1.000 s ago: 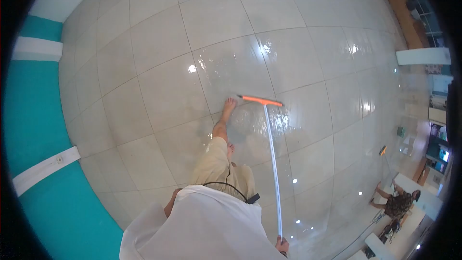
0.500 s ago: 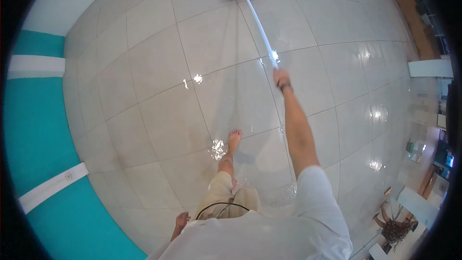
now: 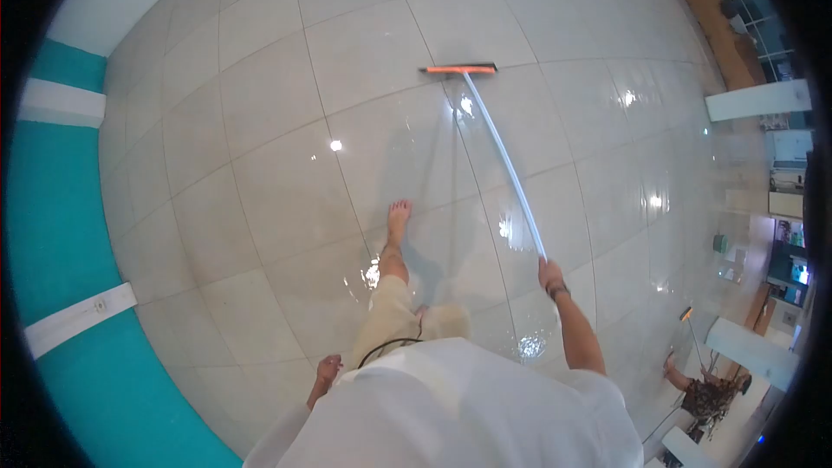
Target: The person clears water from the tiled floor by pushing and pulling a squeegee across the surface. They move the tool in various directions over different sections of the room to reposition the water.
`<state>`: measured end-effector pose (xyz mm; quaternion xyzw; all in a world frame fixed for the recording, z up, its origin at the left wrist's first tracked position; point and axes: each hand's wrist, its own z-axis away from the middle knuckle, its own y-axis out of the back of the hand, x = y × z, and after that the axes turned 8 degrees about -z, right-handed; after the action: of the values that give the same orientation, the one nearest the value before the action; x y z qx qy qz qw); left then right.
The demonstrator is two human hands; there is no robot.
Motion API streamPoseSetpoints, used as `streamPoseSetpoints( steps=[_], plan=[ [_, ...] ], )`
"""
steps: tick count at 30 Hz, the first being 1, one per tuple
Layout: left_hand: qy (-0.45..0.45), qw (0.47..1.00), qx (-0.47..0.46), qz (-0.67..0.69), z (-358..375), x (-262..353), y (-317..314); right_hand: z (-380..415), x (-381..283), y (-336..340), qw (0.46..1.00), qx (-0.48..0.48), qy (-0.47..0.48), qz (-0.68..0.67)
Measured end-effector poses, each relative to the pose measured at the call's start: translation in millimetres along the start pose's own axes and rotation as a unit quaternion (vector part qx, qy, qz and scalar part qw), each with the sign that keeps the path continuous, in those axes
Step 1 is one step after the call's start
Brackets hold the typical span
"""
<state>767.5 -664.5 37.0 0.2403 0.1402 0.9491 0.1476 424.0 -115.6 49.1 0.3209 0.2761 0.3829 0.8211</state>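
Observation:
My right hand [image 3: 550, 276], with a dark band at its wrist, is wrapped round the end of the pale pole of a floor squeegee [image 3: 505, 160]. The pole slants up and left to an orange head [image 3: 459, 69] with dark ends, which lies ahead of me over the wet tiled floor [image 3: 286, 208]. My left hand [image 3: 328, 371] hangs low at my side with loosely bent fingers and holds nothing. One bare foot [image 3: 399, 211] is stepped forward on the tiles, and a pole shadow falls between it and the squeegee.
A teal and white wall [image 3: 65, 225] with white pillars [image 3: 82, 319] runs along the left. At the lower right another person [image 3: 711, 394] holds a similar orange-headed tool [image 3: 687, 315]. White columns [image 3: 754, 102] and furniture stand on the right.
My right hand has drawn back toward my body, and the squeegee head has come nearer over the tiles, shifting slightly right. My left hand stays low at my side.

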Motion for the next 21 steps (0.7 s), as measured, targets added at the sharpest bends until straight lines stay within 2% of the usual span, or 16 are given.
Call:
streamPoseSetpoints(
  steps=[1,2,3,4,7,8,10,11,12,13,16,17,18,20,21],
  plan=[
    [-0.047,0.999,0.007,-0.025,-5,-23,-6,52,30,-8,0.999,0.003,-0.022,-0.028],
    [-0.083,0.995,0.011,-0.047,-12,-33,-18,74,65,-17,0.999,-0.007,-0.045,0.015],
    [-0.066,0.991,-0.035,-0.114,-13,-52,-18,127,101,-29,0.999,0.004,-0.041,0.005],
    [-0.009,0.996,-0.033,-0.087,-4,-51,-23,174,128,-34,0.997,-0.003,-0.073,0.007],
    [0.0,0.991,-0.027,-0.135,31,-22,-22,306,216,-60,0.991,-0.026,-0.128,-0.029],
    [-0.002,0.985,-0.027,-0.172,35,-23,-24,351,222,-57,0.985,-0.029,-0.17,-0.011],
    [0.02,0.984,-0.03,-0.176,37,5,-27,412,271,-58,0.984,-0.061,-0.167,0.033],
    [0.038,0.982,-0.03,-0.182,40,11,-25,449,283,-58,0.977,-0.059,-0.202,0.028],
    [0.038,0.982,-0.029,-0.181,37,11,-25,482,294,-59,0.982,-0.05,-0.181,0.024],
    [0.016,0.979,-0.033,-0.198,36,3,-22,520,314,-65,0.976,-0.076,-0.199,0.049],
    [0.001,0.976,-0.041,-0.216,18,-13,-24,585,305,-38,0.952,-0.083,-0.294,0.033],
    [0.006,0.974,-0.051,-0.219,11,-20,-23,611,331,-53,0.985,0.002,-0.175,0.005],
    [0.006,0.976,-0.046,-0.213,5,-26,-23,625,327,-47,0.976,-0.022,-0.218,0.011],
    [-0.08,0.974,0.057,-0.206,-1,-33,-28,631,308,-42,0.967,-0.04,-0.252,0.011],
    [-0.076,0.976,0.063,-0.196,1,-26,-28,628,299,-41,0.966,-0.043,-0.256,0.011]
  ],
)
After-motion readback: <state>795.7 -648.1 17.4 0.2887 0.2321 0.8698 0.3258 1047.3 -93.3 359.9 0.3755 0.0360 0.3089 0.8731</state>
